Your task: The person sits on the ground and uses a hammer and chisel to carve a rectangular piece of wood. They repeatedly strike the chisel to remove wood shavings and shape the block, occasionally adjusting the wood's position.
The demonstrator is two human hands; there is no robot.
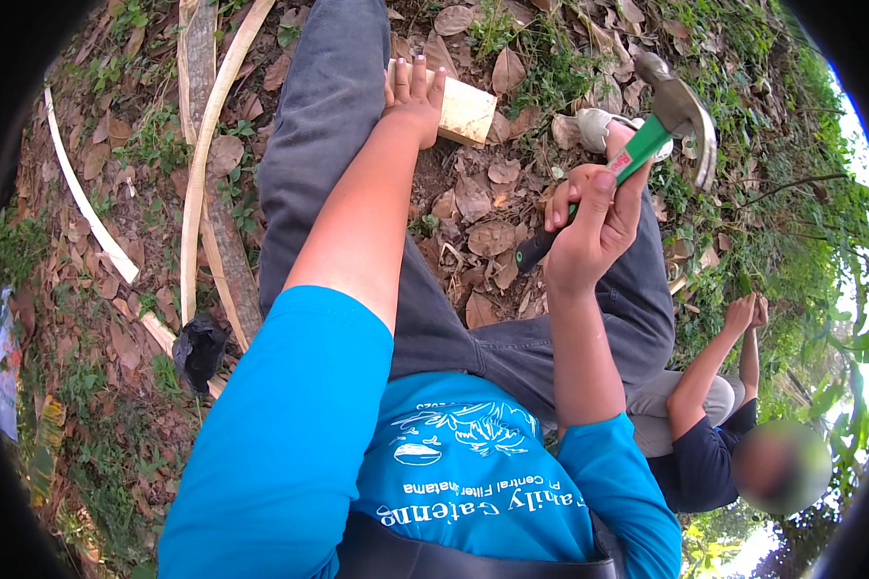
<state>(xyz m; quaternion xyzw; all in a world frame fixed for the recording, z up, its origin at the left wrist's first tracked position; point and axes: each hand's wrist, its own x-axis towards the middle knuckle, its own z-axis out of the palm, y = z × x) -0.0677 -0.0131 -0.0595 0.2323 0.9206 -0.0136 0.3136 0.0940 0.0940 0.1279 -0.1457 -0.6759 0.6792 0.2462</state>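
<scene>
My left hand (414,113) lies with its fingers spread over a pale wooden block (469,110) beside my left leg. The block's right end shows past my fingers; the rest is partly hidden under the hand. In my right hand (597,227) is a claw hammer (640,151), gripped around its green and black handle. Its metal head is raised to the upper right, apart from the block, with the claw curving downward.
Long strips of pale wood (203,183) and a rough plank lie on the leaf-covered ground at left, near a crumpled black plastic bag (201,351). A blue plastic wrapper (4,367) lies far left. Another person (710,425) sits close at right, hands together.
</scene>
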